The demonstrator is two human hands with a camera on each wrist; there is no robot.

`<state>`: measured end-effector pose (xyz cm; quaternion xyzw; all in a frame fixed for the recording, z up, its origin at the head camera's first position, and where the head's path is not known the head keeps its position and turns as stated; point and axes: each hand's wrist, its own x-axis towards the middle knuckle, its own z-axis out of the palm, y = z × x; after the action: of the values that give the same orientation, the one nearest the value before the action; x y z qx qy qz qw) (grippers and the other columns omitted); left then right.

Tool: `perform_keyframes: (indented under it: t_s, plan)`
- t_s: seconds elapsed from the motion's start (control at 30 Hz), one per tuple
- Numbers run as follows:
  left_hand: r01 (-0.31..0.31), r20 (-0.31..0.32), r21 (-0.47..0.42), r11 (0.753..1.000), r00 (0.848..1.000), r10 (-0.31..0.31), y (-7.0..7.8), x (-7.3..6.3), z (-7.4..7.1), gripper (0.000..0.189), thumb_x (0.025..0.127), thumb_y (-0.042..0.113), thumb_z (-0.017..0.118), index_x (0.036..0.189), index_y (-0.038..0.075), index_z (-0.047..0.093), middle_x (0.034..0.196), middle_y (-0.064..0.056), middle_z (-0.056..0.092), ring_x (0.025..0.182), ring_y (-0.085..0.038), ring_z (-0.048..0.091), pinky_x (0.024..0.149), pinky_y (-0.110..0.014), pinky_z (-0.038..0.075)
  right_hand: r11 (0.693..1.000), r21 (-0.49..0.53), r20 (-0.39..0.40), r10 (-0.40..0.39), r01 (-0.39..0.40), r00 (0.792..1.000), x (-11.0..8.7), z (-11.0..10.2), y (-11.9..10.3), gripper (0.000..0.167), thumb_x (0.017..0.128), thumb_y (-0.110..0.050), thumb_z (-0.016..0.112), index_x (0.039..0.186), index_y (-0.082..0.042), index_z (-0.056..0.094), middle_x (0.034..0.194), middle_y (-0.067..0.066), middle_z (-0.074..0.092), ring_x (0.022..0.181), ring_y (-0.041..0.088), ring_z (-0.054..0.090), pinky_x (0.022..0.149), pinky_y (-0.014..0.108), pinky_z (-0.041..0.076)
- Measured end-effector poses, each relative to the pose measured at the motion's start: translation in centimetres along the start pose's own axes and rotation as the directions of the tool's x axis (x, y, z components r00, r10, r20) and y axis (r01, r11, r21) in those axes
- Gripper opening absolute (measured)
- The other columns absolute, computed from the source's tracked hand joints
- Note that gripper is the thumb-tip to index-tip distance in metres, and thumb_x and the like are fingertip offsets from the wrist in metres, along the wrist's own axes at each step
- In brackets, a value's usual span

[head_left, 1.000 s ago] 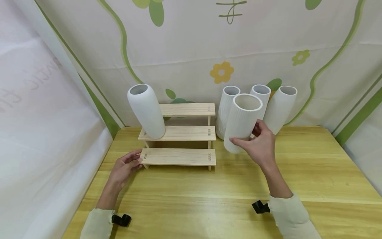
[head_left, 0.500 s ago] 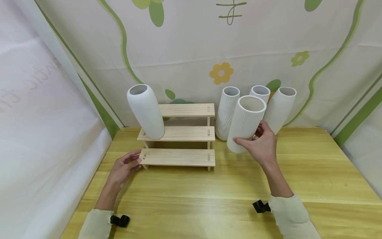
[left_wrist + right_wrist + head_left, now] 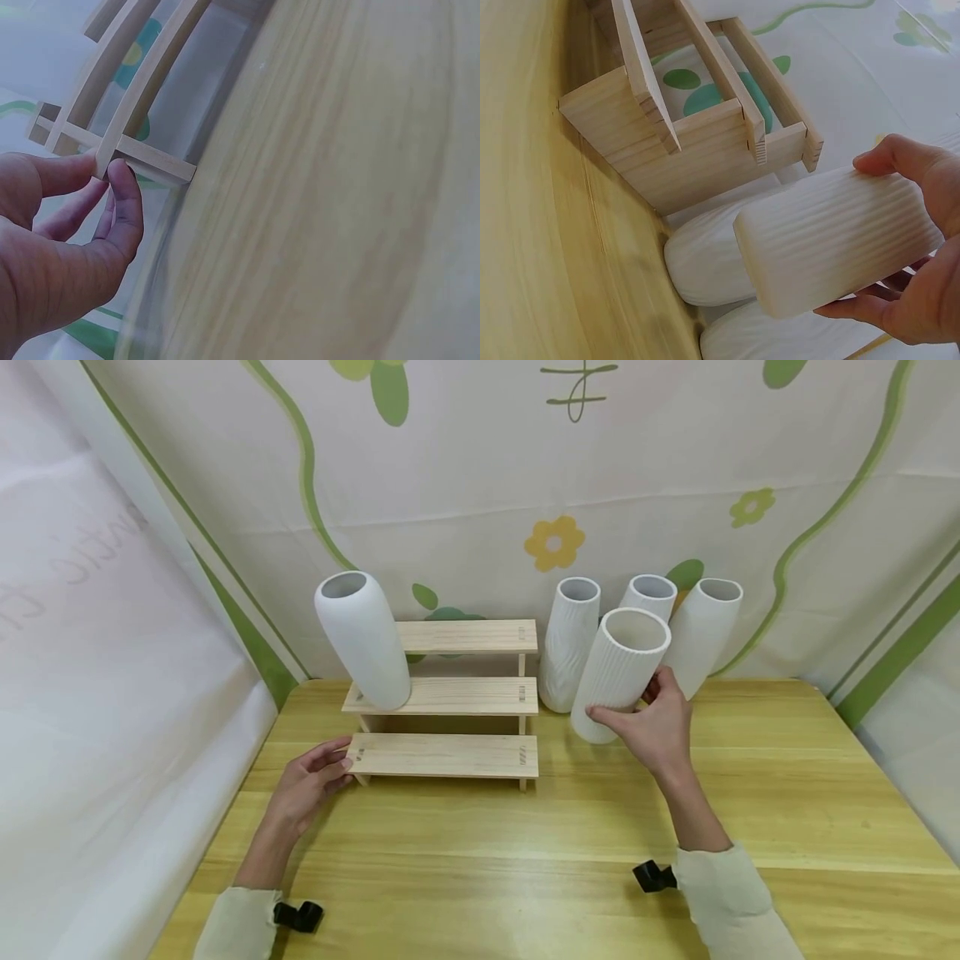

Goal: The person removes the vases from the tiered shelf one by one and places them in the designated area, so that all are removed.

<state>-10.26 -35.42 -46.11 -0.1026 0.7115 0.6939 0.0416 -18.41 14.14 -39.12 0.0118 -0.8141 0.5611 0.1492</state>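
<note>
My right hand (image 3: 654,727) grips a white, vertically ribbed vase (image 3: 618,677) round its lower part, thumb on the near side. Held off the table, the vase leans with its mouth to the right, and its flat base shows in the right wrist view. At the left end of a three-step wooden stand (image 3: 442,755), my left hand (image 3: 303,787) pinches the tip of the lowest board (image 3: 112,142) between thumb and fingers. A smooth white vase (image 3: 367,643) stands on the left of the middle step.
Behind the held vase, right of the stand, are a white vase with a wavy relief (image 3: 567,647), another partly hidden vase (image 3: 649,593) and a smooth one (image 3: 701,635). A printed cloth (image 3: 450,468) hangs behind the wooden table (image 3: 480,868).
My right hand has shifted the ribbed vase slightly to the right, and its mouth has tipped further right and lower. My left hand stays at the stand's end.
</note>
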Motion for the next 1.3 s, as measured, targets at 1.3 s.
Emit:
perform_keyframes:
  t_s: [1.3]
  plan:
    - [0.021, -0.004, -0.012, 1.000, 1.000, -0.021, -0.1, 0.0, 0.1, 0.057, 0.108, 0.013, 0.067, 0.159, 0.000, 0.048, 0.119, 0.006, 0.062, 0.101, -0.006, 0.066, 0.089, -0.019, 0.062, 0.997, -0.040, 0.028, 0.073, -0.072, 0.997, 0.8, 0.7, 3.2, 0.089, 0.072, -0.017, 0.101, 0.142, 0.004, 0.050, 0.136, 0.024, 0.063, 0.126, 0.037, 0.059, 0.112, 0.057, 0.047]
